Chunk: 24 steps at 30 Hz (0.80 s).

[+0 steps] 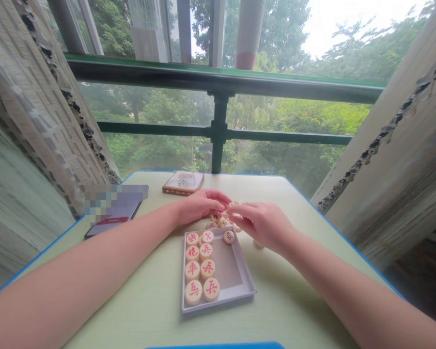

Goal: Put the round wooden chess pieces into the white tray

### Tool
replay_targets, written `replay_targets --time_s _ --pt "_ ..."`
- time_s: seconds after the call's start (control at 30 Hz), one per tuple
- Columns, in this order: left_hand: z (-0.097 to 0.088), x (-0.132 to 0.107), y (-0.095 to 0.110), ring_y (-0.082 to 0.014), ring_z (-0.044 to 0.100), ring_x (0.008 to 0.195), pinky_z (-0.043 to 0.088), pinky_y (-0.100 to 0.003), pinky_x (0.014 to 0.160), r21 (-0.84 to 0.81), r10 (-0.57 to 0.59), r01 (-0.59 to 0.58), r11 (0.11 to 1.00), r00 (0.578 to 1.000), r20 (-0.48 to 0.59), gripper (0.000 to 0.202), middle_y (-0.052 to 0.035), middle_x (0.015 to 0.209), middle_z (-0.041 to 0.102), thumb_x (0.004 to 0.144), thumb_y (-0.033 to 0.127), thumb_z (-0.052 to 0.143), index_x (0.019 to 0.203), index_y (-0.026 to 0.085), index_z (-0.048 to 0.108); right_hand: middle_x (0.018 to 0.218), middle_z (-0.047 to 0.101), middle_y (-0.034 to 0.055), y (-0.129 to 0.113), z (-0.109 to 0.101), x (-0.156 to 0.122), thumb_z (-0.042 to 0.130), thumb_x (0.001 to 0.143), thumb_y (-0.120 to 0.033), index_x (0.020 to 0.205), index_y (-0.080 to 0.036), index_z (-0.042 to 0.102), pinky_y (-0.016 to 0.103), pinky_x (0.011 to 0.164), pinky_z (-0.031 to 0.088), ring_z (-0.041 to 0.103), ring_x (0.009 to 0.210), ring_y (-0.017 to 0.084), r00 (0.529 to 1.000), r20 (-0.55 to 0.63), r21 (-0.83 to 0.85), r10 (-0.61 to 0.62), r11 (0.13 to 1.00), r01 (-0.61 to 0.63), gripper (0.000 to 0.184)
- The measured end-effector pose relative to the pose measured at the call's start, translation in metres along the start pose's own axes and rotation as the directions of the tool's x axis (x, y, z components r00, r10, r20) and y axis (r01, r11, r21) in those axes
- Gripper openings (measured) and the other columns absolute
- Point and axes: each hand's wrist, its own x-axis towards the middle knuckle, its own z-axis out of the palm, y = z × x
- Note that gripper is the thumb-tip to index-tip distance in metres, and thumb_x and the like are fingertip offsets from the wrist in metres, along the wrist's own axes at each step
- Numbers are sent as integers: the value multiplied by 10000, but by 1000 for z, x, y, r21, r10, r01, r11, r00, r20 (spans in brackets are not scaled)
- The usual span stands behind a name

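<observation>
A shallow grey box tray [225, 299] lies on the table. In its left part stand two columns of round Chinese chess pieces [208, 268] with red characters. One black-character piece [228, 236] sits at its far right corner. Beyond the tray is a loose cluster of black-character pieces [224, 223], partly hidden by my hands. My left hand [199, 206] reaches over the cluster's left side, fingers stretched and apart. From the right, my right hand [263, 222] meets it, thumb and fingers apart, fingertips among the pieces. Another piece [258, 245] shows partly beneath my right hand.
A flat box lid [184, 182] with a printed top lies at the back left of the table [131, 300]. Left of my forearm is a dark phone [118, 213], partly blurred out. Curtains [378, 135] hang at both sides, and a green railing [220, 121] stands behind.
</observation>
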Motion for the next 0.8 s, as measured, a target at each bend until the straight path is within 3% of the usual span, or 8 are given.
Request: replay_targets --time_s 0.23,0.5,0.8 --pt "-3 1 2 -142 609 699 447 -258 655 -127 -12 6 992 999 -50 303 -73 731 660 548 40 521 807 93 669 664 651 -6 -18 -5 -2 564 753 -231 769 -211 648 216 548 322 508 555 101 977 181 90 -115 991 100 88" --pt "1 -1 6 -151 589 713 429 -282 684 -151 -25 19 988 999 -38 279 -85 735 656 563 75 521 800 96 666 643 644 -19 -30 -17 -3 596 690 -204 747 -219 665 211 517 302 498 537 94 930 359 173 -81 985 19 91" --pt "-4 1 3 -158 590 717 427 -273 676 -169 -17 16 986 1000 -6 287 -95 752 655 572 83 534 828 73 665 633 632 -21 -27 -17 -3 580 688 -250 748 -217 658 208 523 299 486 530 90 907 420 191 -47 981 -38 104"
